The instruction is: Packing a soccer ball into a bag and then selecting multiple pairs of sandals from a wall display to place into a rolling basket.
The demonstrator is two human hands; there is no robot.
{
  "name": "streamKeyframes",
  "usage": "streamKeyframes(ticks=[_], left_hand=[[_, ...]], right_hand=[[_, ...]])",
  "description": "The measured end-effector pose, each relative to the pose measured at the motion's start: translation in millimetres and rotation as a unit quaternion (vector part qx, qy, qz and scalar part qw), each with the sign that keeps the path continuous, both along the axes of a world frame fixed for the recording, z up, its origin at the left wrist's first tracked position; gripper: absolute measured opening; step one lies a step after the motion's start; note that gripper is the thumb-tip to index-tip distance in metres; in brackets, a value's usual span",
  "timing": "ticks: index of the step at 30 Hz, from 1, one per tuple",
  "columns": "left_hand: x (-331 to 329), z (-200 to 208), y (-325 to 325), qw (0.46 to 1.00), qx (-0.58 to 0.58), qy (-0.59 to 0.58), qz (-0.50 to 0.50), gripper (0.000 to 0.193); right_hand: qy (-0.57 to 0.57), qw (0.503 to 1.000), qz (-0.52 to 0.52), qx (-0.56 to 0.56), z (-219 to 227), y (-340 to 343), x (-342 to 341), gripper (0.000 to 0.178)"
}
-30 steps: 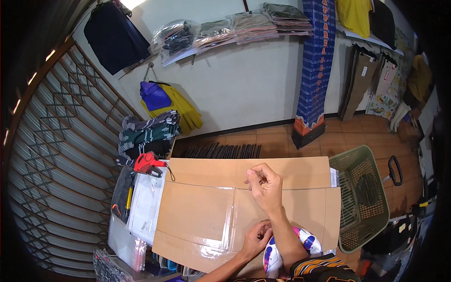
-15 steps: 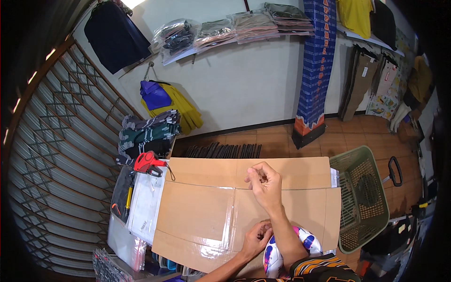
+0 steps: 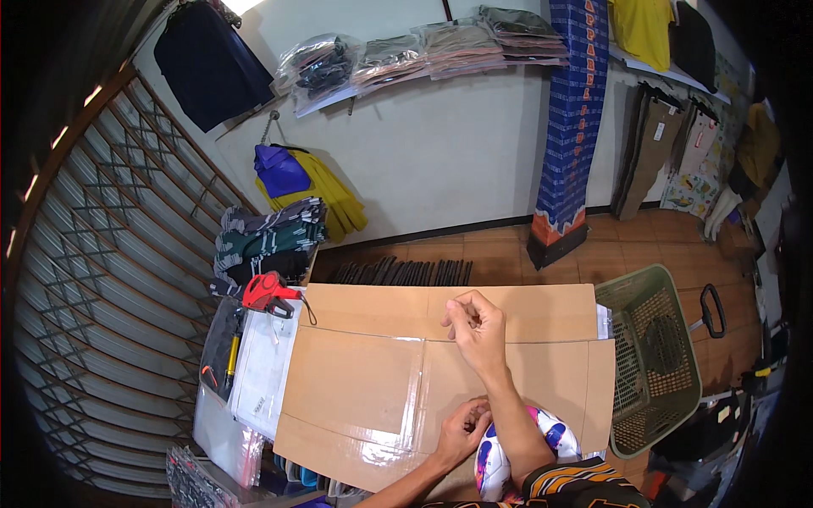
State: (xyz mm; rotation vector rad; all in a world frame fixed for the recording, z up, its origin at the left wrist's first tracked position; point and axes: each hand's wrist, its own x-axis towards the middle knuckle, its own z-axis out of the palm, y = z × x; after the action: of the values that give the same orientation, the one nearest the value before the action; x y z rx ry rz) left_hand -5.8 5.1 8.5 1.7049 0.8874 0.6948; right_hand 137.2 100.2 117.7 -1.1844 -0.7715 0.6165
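A white ball point(image 3: 561, 436) with blue, purple and pink patches rests at the near edge of the cardboard sheet point(image 3: 356, 372), close to my body. My left hand point(image 3: 463, 429) is at the ball's left side with thumb and fingers pinched together; what they hold, if anything, is too small to make out. My right hand point(image 3: 478, 328) is raised over the cardboard beyond the ball, its fingers curled in a pinch. Anything between those fingertips cannot be seen. My right forearm crosses over the ball and hides part of it.
Left of the cardboard lie a red-and-black handheld tool point(image 3: 269, 294) with a strap, a yellow-and-black cutter point(image 3: 231, 356) and folded clothes point(image 3: 267, 241). A green plastic basket point(image 3: 622, 372) stands on the right. Packed garments point(image 3: 461, 46) fill a wall shelf, left of a blue pillar point(image 3: 572, 118).
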Motion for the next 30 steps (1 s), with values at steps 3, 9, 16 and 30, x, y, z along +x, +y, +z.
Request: streamKeyframes(ticks=[3,9,16,30], left_hand=[[-0.4,-2.9,0.2,1.0,-0.018,-0.002,0.003,0.024],[-1.4,-12.9,-0.8,0.999,-0.027,-0.021,0.007,0.024],[-2.8,-9.8,-2.2,1.0,-0.022,-0.014,-0.007,0.018],[-1.8,-8.6,0.8,0.999,-0.025,-0.03,-0.01,0.015]], right_hand=[[0.015,1.0,0.006,0.006,1.1,1.1,0.4,0.013],[0.07,0.997,0.025,0.011,-4.5,3.3,1.0,0.014],[0.098,0.994,0.038,0.007,-2.6,3.4,3.2,0.015],[0.112,0.993,0.037,-0.009,-7.9,9.2,4.9,0.016]])
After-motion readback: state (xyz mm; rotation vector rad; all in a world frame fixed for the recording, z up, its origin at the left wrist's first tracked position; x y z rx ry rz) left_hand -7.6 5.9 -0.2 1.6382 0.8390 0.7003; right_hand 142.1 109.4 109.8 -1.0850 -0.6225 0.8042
